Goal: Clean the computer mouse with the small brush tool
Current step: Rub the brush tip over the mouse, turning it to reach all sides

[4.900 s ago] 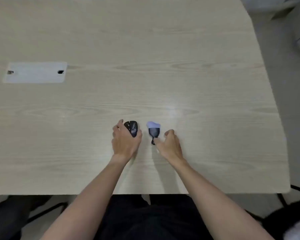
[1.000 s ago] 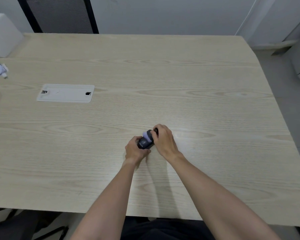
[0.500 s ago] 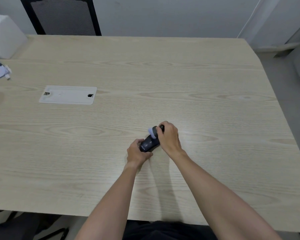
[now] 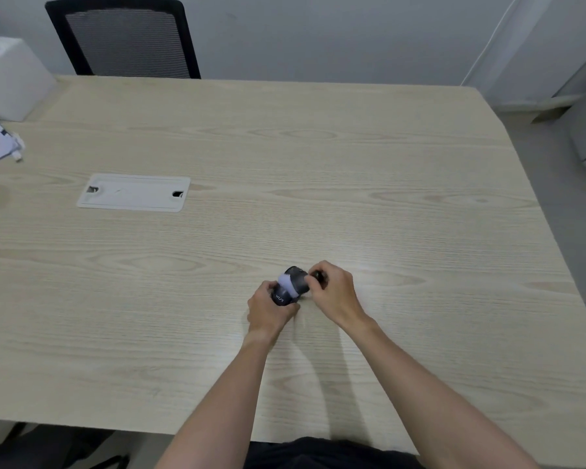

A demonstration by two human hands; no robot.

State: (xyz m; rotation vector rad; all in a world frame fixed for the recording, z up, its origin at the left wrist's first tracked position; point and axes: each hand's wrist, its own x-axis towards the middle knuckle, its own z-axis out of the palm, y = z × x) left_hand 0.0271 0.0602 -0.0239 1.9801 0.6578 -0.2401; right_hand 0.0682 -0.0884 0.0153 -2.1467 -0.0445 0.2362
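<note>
The brush (image 4: pixel 287 285) has slid back from the mouse's (image 4: pixel 296 282) nose to mid-body since half a second ago; left hand (image 4: pixel 271 308) clamps the mouse, right hand (image 4: pixel 334 292) grips the brush, so sweeping is underway.

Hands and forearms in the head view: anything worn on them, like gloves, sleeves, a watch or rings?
Nothing that shows. The left hand and right hand are bare, with no gloves, and both forearms are uncovered as far as the bottom edge of the picture, so no sleeves appear. No watch, strap or bracelet is visible at either wrist. The fingers are too small here to rule out a thin ring.
</note>
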